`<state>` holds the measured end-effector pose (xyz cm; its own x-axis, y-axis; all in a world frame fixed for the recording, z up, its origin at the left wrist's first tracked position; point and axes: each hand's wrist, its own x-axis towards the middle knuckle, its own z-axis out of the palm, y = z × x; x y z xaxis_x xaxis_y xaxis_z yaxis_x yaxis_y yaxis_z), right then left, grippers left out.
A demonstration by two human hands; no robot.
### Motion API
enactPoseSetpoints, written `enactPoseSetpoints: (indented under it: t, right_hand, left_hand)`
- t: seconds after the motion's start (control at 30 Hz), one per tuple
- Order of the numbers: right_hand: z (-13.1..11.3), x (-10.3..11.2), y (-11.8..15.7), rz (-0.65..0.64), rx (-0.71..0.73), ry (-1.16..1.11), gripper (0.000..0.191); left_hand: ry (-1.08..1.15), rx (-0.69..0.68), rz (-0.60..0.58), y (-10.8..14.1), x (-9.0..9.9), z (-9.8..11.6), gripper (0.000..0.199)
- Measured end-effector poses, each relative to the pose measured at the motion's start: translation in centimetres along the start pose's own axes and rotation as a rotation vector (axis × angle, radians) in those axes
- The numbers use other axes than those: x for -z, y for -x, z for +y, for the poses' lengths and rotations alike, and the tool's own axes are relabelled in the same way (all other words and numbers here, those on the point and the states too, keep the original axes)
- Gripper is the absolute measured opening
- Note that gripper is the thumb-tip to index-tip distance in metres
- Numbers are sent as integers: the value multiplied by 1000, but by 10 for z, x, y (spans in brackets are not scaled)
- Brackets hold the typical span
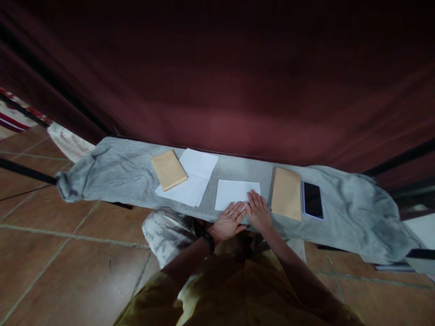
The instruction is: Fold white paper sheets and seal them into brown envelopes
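A white sheet of paper (234, 191), perhaps folded, lies before me on the grey cloth. Flat on its near edge rests my left hand (229, 221), fingers stretched out, a dark band at the wrist. My right hand (258, 213) lies palm down on the sheet's near right corner, its fingers extended. The fingertips of both hands come close together; whether they touch I cannot tell. Just right of my right hand is a brown envelope-like packet (286, 192). To the left, a smaller brown packet (169, 170) lies over creased white sheets (200, 164).
A phone (313, 200) with a dark screen and pale case lies right of the larger packet. The narrow bench is covered by a grey cloth (115, 174). Behind it hangs a dark red curtain (234, 90). Dark metal bars stand at both sides above the tiled floor (78, 262).
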<state>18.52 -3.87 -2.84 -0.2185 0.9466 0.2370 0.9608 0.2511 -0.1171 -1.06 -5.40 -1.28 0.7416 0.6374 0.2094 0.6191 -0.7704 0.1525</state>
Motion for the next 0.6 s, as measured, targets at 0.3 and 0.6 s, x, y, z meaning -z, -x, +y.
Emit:
enactPoseSetpoints:
  t: [0.3, 0.6]
  right_hand:
    - [-6, -2, 12, 109, -84, 48, 56]
    - [-10, -6, 17, 143, -109, 50, 56]
  left_hand:
    - [-129, 446, 112, 13, -3, -19, 69]
    - [-81, 478, 75, -50, -13, -5, 58]
